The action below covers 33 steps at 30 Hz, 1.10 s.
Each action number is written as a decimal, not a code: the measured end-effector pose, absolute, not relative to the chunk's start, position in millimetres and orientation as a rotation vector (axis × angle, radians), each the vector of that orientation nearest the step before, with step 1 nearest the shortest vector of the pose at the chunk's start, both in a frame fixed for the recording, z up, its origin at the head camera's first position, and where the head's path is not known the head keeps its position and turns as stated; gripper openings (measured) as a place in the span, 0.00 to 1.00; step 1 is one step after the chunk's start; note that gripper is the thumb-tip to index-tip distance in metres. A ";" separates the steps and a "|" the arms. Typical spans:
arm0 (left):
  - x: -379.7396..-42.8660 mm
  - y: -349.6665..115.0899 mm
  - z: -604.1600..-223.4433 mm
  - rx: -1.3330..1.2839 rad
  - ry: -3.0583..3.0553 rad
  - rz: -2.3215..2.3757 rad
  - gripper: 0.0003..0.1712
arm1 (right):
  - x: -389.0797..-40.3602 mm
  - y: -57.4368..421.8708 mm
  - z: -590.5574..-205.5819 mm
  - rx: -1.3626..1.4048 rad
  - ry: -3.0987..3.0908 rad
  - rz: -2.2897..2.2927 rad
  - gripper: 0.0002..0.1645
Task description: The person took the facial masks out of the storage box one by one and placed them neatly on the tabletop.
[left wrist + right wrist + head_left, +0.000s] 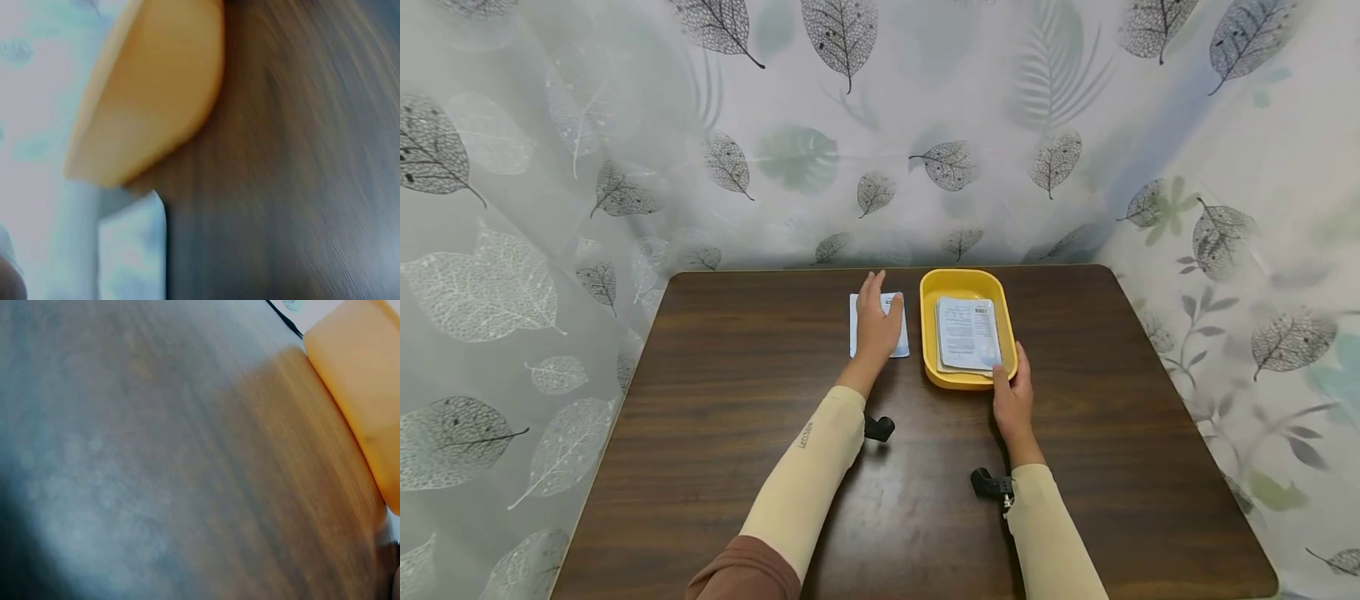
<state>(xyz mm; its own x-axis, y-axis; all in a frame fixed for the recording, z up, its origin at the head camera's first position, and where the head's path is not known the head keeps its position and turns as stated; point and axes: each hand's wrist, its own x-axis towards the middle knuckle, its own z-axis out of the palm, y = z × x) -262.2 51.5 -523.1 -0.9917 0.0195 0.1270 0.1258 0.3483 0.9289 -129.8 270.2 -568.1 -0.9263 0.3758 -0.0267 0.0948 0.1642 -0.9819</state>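
In the head view, a yellow plastic tub (931, 333) stands near the far edge of the table. Several flat printed packets (967, 333), white and pale blue, lie stacked inside it. My right hand (1015, 404) grips the tub's near right corner, thumb over the rim and fingers along the outer wall. Left of the tub, another pale blue packet (900, 342) lies flat on the wood, partly hidden by my left hand (877, 327). That hand's fingers are extended, thumb apart. The left wrist view is blurred but shows the tub's side (156, 81) and a packet (134, 250).
A dark brown wooden table (737, 417) with rounded corners fills the lower view. Leaf-printed curtains (880, 125) hang behind it and along both sides. Black wrist camera mounts (880, 428) stick out from both sleeves, close over the tabletop.
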 end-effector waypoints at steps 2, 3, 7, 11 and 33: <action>-261.0 63.4 -512.3 -0.187 -2.460 -1.821 0.33 | -132.1 272.4 -571.3 -0.450 -2.199 1.855 0.40; -260.4 69.3 -508.1 -0.210 -2.448 -1.849 0.33 | -133.7 273.7 -574.5 -0.447 -2.188 1.865 0.40; -257.9 90.9 -498.5 -0.267 -2.413 -1.950 0.33 | -140.1 279.1 -590.3 -0.446 -2.154 1.877 0.40; -252.8 108.9 -497.9 -0.279 -2.383 -2.091 0.32 | -142.0 281.3 -601.3 -0.448 -2.162 1.829 0.39; -237.0 160.4 -533.7 -0.084 -2.980 -1.901 0.41 | -132.4 274.8 -574.7 -0.409 -2.180 1.853 0.40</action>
